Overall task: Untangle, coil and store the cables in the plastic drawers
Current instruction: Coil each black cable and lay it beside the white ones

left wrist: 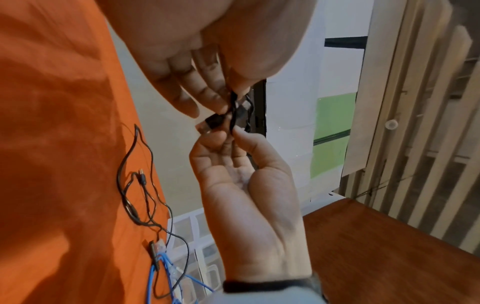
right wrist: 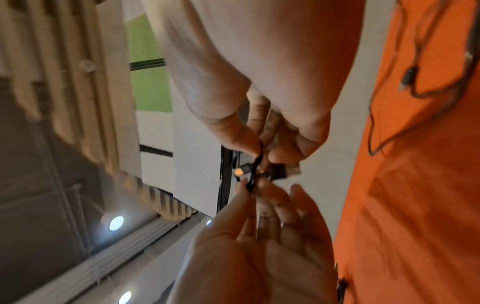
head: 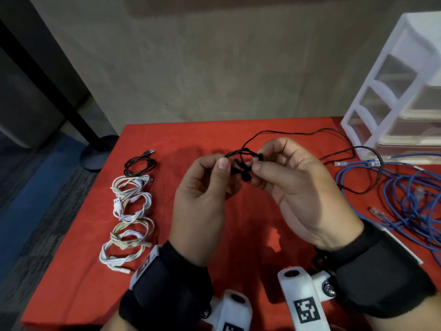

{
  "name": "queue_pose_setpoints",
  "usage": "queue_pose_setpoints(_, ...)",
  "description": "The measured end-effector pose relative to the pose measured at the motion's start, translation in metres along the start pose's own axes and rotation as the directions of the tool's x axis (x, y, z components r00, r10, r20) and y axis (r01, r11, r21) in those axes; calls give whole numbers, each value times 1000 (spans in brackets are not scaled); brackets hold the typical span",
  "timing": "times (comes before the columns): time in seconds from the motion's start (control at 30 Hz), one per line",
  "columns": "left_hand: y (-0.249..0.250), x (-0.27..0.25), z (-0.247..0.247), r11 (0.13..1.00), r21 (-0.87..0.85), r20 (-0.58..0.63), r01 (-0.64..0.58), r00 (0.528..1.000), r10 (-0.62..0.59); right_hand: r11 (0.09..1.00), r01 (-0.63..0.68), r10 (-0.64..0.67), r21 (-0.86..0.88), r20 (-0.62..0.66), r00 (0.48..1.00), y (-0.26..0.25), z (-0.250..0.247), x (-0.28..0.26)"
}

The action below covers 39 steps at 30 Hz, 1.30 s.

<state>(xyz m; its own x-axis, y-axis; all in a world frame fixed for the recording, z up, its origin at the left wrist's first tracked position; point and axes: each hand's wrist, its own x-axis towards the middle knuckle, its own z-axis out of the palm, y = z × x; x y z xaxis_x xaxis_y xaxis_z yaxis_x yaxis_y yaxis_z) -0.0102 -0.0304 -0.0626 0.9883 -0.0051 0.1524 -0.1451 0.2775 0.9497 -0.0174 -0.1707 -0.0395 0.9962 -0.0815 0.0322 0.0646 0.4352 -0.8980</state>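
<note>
— Cables first: where's the black cable (head: pixel 241 161)?

— Held up over the red tablecloth (head: pixel 195 137), its knotted end between both hands. The left hand (head: pixel 202 199) pinches it with thumb and forefinger; the right hand (head: pixel 298 187) pinches the other side the same way. The loose length trails right across the cloth.

— And the rest?

— Coiled white cables (head: pixel 130 218) and a coiled black one (head: pixel 139 164) lie in a row at left. Tangled blue cables (head: pixel 405 197) sit at right, near the plastic drawers (head: pixel 393 96).
</note>
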Motion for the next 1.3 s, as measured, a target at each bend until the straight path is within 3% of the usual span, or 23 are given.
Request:
queue_pose_setpoints(0.27, 11, 2, -3, 965, -146, 147, 218, 969, -196, 949, 149, -99, -279, 185, 978, -6, -2, -2)
queue_pose_setpoints(0.47, 9, 4, -6, 961, -95, 99, 258, 963, -249, 767, 259, -56, -587, 342, 938, -10, -5, -3)
queue_pose_setpoints(0.67, 11, 3, -5, 968, -10, 161, 252, 956, -247, 879, 188, -155, -439, 109, 982, -3, -12, 8)
queue_pose_setpoints(0.83, 14, 1, -11, 932, -8, 224, 362, 909, -351, 865, 202, -167, -459, 116, 979, -1, -12, 5)
queue_pose_setpoints(0.93, 14, 2, -12, 924, -21, 196, 382, 908, -371, 847, 220, -193, -484, 106, 975, 1, -8, 0)
queue_pose_setpoints(1.07, 12, 3, -14, 922, -100, 186, 375, 917, -353, 931, 133, -143, -339, -4, 990, 2, -1, -5)
queue_pose_setpoints(1.13, 12, 3, -13, 927, -131, 181, 352, 928, -327, 989, -21, 13, -144, -58, 998, 0, 4, -5)
queue_pose_setpoints(1.2, 10, 2, -12, 950, -113, 160, 292, 949, -273, 990, -129, 126, -52, -58, 990, -1, 5, -5)
queue_pose_setpoints(1.3, 7, 4, -18, 994, 26, 106, 103, 989, -105, 947, -43, 34, -320, -32, 999, 3, 9, -6)
